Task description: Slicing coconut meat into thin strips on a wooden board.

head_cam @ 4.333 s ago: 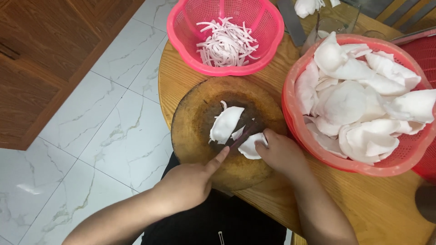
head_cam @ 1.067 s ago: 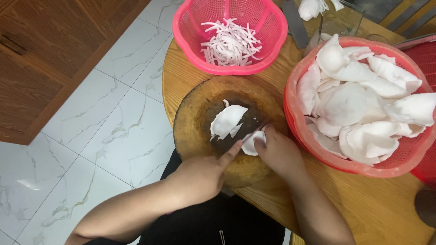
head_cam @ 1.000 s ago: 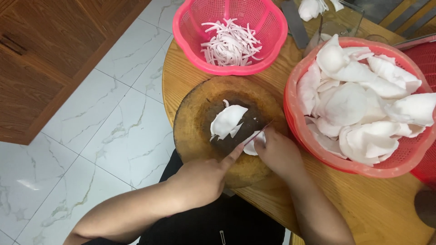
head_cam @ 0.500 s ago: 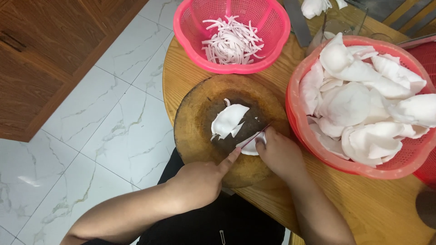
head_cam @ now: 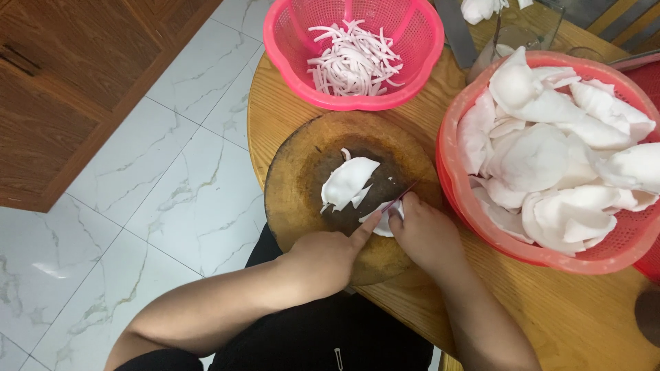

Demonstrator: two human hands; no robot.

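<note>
Looking from the left: brown wooden cupboard (head_cam: 62, 89) over a marbled tile floor (head_cam: 158, 206), both well apart from the work. Next, left hand (head_cam: 323, 260) in a clenched grip, apparently around the hidden handle of a knife (head_cam: 407, 195), forefinger stretched forward along the blade, probably to steady the cut. Beneath it, round dark chopping board (head_cam: 302, 178) lying on the round wooden worktop (head_cam: 584, 316) near its front edge, close to the body. On the board's middle, a loose white slab (head_cam: 347, 182), likely set aside within reach. Just right of it, a small white piece (head_cam: 382, 221) under the blade, pinned by the right hand (head_cam: 427, 237), fingers curled down and grasping it, seemingly tucked back from the edge. Behind the board, small pink basket (head_cam: 289, 41) holding thin white strips (head_cam: 354, 58). Farthest right, touching the board's rim, large red basket (head_cam: 481, 233) heaped with broad white pieces (head_cam: 543, 151), handy to the right hand.
</note>
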